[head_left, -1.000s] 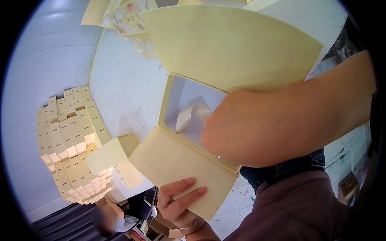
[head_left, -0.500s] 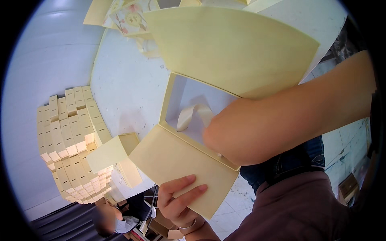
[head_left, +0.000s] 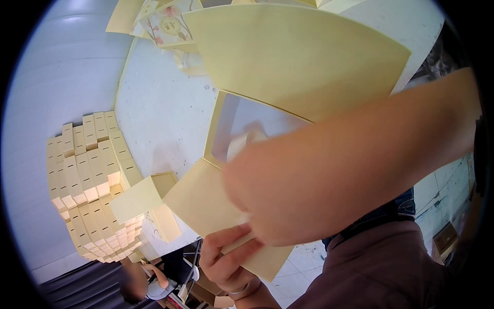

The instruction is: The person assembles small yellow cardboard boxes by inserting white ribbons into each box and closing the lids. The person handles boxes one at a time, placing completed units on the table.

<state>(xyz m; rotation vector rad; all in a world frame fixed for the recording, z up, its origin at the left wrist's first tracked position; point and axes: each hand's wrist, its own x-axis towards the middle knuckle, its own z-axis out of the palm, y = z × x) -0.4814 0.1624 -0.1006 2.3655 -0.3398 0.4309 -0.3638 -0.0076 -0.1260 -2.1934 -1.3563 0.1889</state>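
A pale yellow gift box (head_left: 212, 135) stands open on the table, its interior white and a cream ribbon (head_left: 237, 143) looped inside. One wide flap (head_left: 303, 56) spreads out on its far side, a smaller flap (head_left: 198, 193) on its near side. My left hand (head_left: 226, 257) grips the near flap's edge, two fingers on top and the thumb hidden. Over that flap, close to the left fingertips, is my right hand (head_left: 252, 190). Its back shows somewhat blurred and its fingers are hidden; a tiny white bit shows beside it. My right forearm covers much of the box.
Stacked pale yellow boxes (head_left: 92, 175) stand at the left, with a smaller open box (head_left: 136, 198) near them. A floral-printed box (head_left: 170, 26) lies at the far edge of the white table (head_left: 149, 103). Another person (head_left: 141, 280) is at the lower left.
My right hand has moved left and nearer, from the box's opening to over the near flap beside my left fingers. My left hand keeps its grip on the flap.
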